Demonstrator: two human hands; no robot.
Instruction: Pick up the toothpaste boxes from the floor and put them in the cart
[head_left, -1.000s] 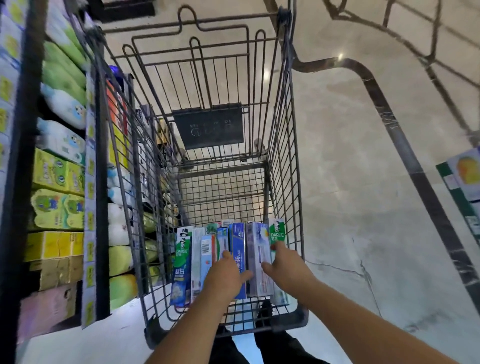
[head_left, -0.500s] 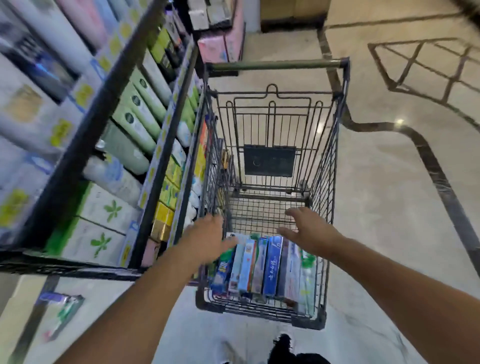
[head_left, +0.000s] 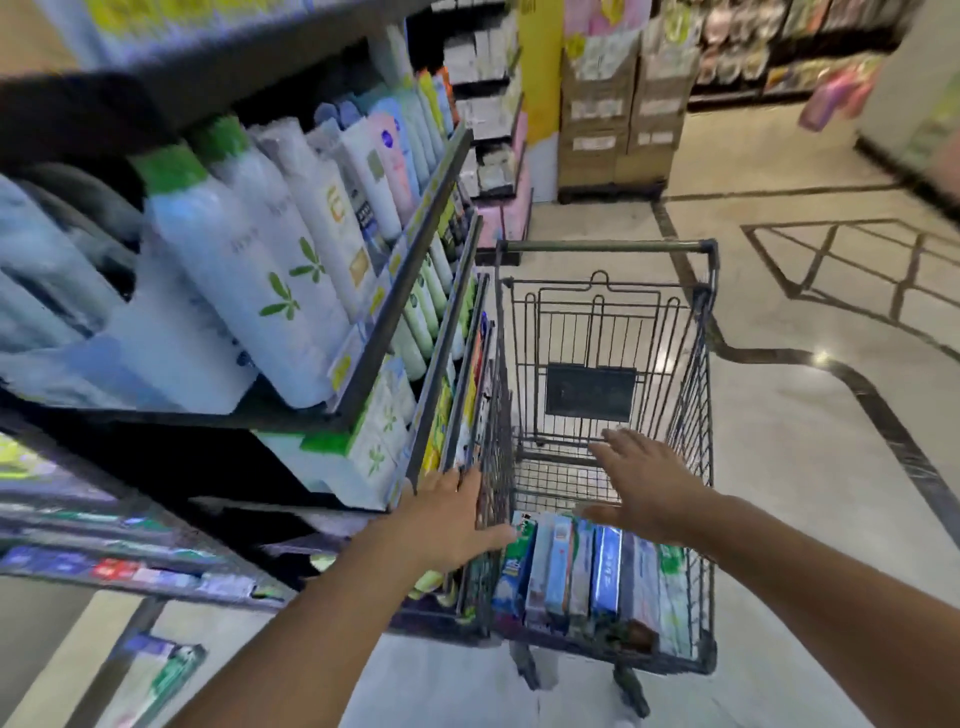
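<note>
Blue, green and white toothpaste boxes (head_left: 582, 566) fill the dark grey wire cart (head_left: 696, 395), white bottles (head_left: 249, 270) bear green leaf prints, and the beige floor (head_left: 810, 467) has dark lines.

both forearms bare, no sleeves; left grip (head_left: 447, 519), right grip (head_left: 644, 488).

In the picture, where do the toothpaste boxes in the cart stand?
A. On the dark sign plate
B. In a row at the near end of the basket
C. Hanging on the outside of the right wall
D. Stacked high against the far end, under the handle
B: the toothpaste boxes stand side by side at the near end of the cart, just below the empty, open right hand; the far part of the basket holds none.
</note>
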